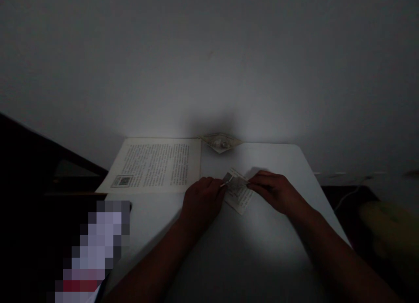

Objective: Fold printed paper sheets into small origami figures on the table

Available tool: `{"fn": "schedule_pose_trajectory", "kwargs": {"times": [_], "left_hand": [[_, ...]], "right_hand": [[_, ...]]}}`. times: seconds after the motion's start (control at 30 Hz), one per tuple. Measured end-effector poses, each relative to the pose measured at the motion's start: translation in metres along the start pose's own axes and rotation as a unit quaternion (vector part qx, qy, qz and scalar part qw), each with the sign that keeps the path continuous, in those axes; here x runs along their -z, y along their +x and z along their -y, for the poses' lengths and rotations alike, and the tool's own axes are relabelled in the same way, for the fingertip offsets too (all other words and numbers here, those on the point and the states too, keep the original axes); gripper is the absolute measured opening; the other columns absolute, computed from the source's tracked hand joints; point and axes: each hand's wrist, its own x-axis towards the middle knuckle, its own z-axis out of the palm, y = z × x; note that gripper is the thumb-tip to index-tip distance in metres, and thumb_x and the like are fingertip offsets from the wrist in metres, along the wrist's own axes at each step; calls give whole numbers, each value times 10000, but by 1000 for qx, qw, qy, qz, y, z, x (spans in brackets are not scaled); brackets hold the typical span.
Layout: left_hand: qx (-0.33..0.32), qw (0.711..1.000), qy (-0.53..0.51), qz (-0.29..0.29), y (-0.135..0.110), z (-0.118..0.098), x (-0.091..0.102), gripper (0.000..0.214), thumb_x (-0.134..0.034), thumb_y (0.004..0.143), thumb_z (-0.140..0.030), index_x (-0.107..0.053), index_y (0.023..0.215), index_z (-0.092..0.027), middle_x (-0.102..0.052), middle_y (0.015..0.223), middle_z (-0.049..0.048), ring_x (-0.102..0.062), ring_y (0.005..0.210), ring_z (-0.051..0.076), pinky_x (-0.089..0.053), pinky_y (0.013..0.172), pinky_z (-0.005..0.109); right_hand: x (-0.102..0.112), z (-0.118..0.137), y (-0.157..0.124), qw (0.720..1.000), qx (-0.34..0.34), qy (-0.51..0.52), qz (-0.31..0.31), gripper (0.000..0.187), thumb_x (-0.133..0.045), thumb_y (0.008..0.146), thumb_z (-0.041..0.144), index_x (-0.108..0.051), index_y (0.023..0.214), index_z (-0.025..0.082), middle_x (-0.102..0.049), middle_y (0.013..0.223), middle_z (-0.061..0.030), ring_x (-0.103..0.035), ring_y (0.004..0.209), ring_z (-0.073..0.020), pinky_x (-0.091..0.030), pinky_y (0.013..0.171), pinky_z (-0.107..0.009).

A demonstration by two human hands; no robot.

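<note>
A printed sheet (153,165) lies flat at the far left of the white table (248,246), and a folded paper shape (221,142) sits against the wall (209,59).

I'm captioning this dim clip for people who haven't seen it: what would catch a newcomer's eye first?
Most striking is the lit middle of the white table, where the left hand and right hand pinch a small printed paper from either side. Behind the left hand lies a large printed sheet. A folded paper piece sits at the table's far edge by the wall.
</note>
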Motion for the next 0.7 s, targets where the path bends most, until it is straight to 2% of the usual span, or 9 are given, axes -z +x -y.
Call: {"fn": "schedule_pose_trajectory", "kwargs": {"times": [0.17, 0.27, 0.43, 0.7], "left_hand": [[40, 999, 27, -11, 1, -2, -6, 208, -480, 909, -258, -599, 1052, -165, -688, 912, 63, -632, 838, 187, -500, 763, 310], [46, 998, 51, -6, 3, -4, -9, 191, -466, 915, -256, -602, 1024, -177, -686, 902, 61, -631, 827, 188, -493, 747, 309], [55, 995, 85, -1, 3, -8, -12, 186, -440, 927, -269, -599, 969, -182, -671, 850, 57, -618, 791, 189, -463, 711, 306], [52, 991, 124, 9, 5, -12, -13, 184, -440, 913, -232, -601, 840, -181, -635, 775, 49, -588, 732, 196, -429, 659, 313]], "right_hand": [[-5, 7, 4, 997, -51, -61, -1, 263, -463, 925, 339, -658, 829, 191, -602, 752, -28, -577, 704, -149, -442, 660, -273], [-9, 11, 7, 991, -80, -105, -7, 302, -437, 931, 351, -628, 759, 192, -593, 728, -23, -562, 669, -147, -417, 620, -267], [-14, 16, 8, 980, -114, -165, -12, 302, -432, 923, 366, -623, 761, 199, -625, 756, -33, -576, 690, -169, -402, 625, -284], [-17, 19, 9, 977, -130, -170, -16, 289, -438, 904, 344, -634, 758, 190, -654, 769, -51, -589, 678, -173, -412, 635, -296]]}}
